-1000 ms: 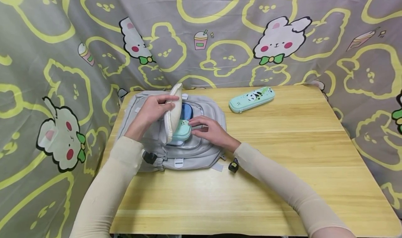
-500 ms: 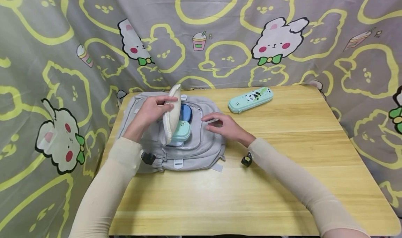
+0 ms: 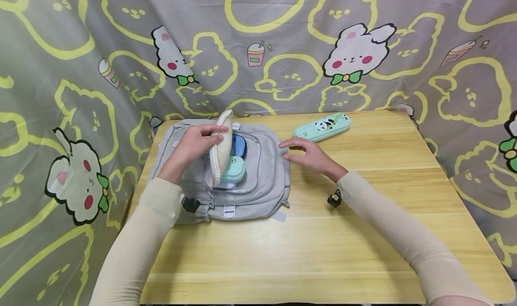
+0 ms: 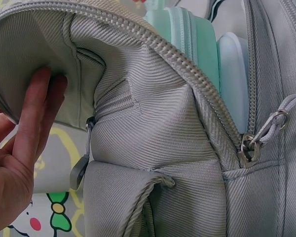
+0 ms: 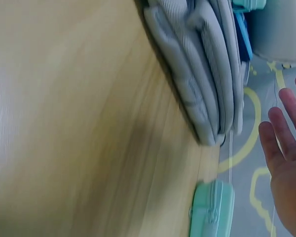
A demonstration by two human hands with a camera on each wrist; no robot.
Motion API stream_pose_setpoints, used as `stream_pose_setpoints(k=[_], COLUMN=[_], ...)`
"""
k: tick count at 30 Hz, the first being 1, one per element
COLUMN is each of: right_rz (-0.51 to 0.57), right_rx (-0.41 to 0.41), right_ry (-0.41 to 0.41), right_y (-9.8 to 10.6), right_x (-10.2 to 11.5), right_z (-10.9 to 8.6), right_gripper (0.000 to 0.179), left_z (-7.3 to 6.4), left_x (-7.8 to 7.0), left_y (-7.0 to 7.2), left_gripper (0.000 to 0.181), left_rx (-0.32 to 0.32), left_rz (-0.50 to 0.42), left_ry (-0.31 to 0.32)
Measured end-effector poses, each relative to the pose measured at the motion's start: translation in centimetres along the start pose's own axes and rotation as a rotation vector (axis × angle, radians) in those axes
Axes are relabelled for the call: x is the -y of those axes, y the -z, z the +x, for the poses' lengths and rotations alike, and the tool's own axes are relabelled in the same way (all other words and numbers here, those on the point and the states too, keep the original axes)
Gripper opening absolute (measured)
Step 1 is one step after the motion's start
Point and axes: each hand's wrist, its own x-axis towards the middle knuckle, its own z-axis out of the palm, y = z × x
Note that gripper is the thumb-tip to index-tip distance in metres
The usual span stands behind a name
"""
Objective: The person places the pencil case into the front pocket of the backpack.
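Observation:
A grey backpack (image 3: 266,194) lies on the left of the table, its front pocket unzipped. My left hand (image 3: 199,141) grips the pocket flap (image 3: 223,149) and holds it raised; the left wrist view shows fingers (image 4: 32,113) against the cloth. Inside the pocket sit a mint case (image 3: 235,168), a dark blue case (image 3: 239,145) and a light blue item (image 4: 233,79), partly hidden by the flap. Near the backpack's right edge my right hand (image 3: 311,155) hovers with loose fingers, holding nothing. Beyond it lies a mint panda pencil case (image 3: 323,125).
The wooden table (image 3: 363,198) spreads to the right and front of the backpack. A patterned curtain (image 3: 291,37) hangs behind and at both sides. A zip pull (image 4: 249,148) hangs at the pocket's corner. A strap end (image 3: 279,216) pokes out at the front.
My right hand has moved away from the mint case in the pocket, rightward toward the panda pencil case. The left hand has stayed on the flap.

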Motion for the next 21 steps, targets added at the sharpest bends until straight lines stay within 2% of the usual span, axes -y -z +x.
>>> stream_pose_setpoints(k=[8, 21], right_rz=[-0.011, -0.058], right_rx=[-0.053, -0.103], right_ry=[-0.073, -0.138], right_y=[2.4, 6.1], right_x=[-1.2, -3.2], right_z=[-0.3, -1.1], right_gripper=[0.034, 0.037], left_z=[-0.1, 0.3], left_x=[-0.1, -0.3], left_y=[0.0, 0.0], left_gripper=[0.036, 0.036], left_rx=[0.0, 0.01], left_rz=[-0.01, 0.001], left_ry=[0.012, 0.021])
